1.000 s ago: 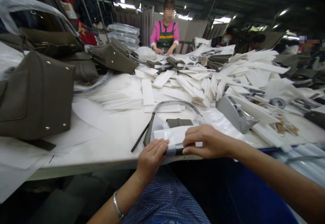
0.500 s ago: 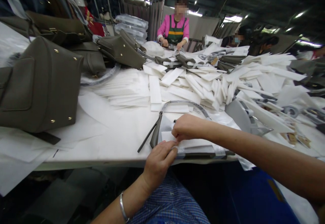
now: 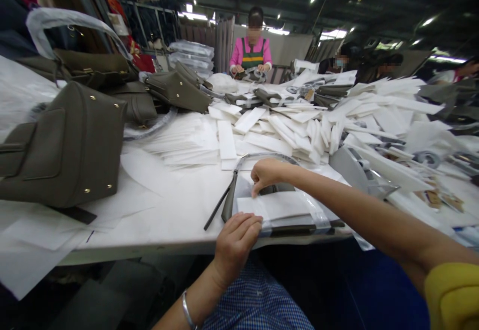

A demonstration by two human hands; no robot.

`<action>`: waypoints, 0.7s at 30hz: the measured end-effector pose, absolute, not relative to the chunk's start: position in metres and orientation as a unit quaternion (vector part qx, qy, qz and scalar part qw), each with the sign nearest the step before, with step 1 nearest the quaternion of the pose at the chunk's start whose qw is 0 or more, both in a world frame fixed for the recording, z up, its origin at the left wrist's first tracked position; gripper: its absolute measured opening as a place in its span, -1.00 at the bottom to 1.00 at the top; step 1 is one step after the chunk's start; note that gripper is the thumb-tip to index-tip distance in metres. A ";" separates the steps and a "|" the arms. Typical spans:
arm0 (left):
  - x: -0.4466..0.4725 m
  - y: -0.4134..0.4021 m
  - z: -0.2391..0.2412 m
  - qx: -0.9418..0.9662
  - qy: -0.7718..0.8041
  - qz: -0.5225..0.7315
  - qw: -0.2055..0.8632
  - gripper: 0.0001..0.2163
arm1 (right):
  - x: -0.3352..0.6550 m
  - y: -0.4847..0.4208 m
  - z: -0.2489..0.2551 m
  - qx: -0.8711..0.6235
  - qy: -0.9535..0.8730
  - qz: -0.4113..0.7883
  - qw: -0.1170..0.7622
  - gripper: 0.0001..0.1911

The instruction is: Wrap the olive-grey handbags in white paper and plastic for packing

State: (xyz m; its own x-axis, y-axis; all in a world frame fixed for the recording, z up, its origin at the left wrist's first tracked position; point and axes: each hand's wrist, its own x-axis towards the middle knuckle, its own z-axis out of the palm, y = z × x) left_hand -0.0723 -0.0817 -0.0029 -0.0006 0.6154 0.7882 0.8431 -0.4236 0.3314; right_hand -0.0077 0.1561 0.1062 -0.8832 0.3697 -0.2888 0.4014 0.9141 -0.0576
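A dark olive handbag [image 3: 277, 188] lies on its side at the table's near edge. Its handle [image 3: 247, 158] is wrapped in clear plastic and arches away from me. A white foam sheet [image 3: 277, 206] covers part of the bag, with clear film over its right end. My left hand [image 3: 238, 242] lies over the sheet's near left corner, fingers stretched out and close together. Just above the sheet's far left edge is my right hand [image 3: 265, 174], fingers curled and thumb pointing down; whatever it may hold is hidden. A dark strap [image 3: 219, 204] hangs left of the bag.
Finished-looking olive bags [image 3: 93, 150] stand at the left. Thin white sheets [image 3: 183, 140] and a heap of white foam pieces [image 3: 284, 130] spread behind my hands. A grey piece [image 3: 344, 165] lies to the right. Across the table a person in pink [image 3: 252, 53] handles a wrapped item.
My right hand has lifted and moved away from my left hand, uncovering more of the foam sheet. My left hand's fingers now lie straighter on the sheet's corner.
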 end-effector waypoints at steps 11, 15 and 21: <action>-0.071 -0.081 -0.006 -0.698 -0.521 -0.472 0.138 -0.82 | 0.043 0.119 0.071 0.235 0.930 -0.283 -0.001 0.08; -0.072 -0.079 -0.014 -0.702 -0.522 -0.461 0.149 -0.81 | 0.034 0.126 0.059 0.252 0.916 -0.310 -0.043 -0.18; -0.073 -0.089 -0.002 -0.726 -0.513 -0.443 0.117 -0.77 | 0.051 0.126 0.060 0.298 0.908 -0.248 -0.159 -0.71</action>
State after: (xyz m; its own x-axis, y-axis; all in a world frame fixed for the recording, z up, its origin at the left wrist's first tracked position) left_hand -0.0726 -0.0893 -0.0022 0.0801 0.6413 0.7631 0.8486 -0.4456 0.2853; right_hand 0.0514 0.1258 0.0597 -0.7716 0.6203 0.1405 0.4628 0.6991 -0.5451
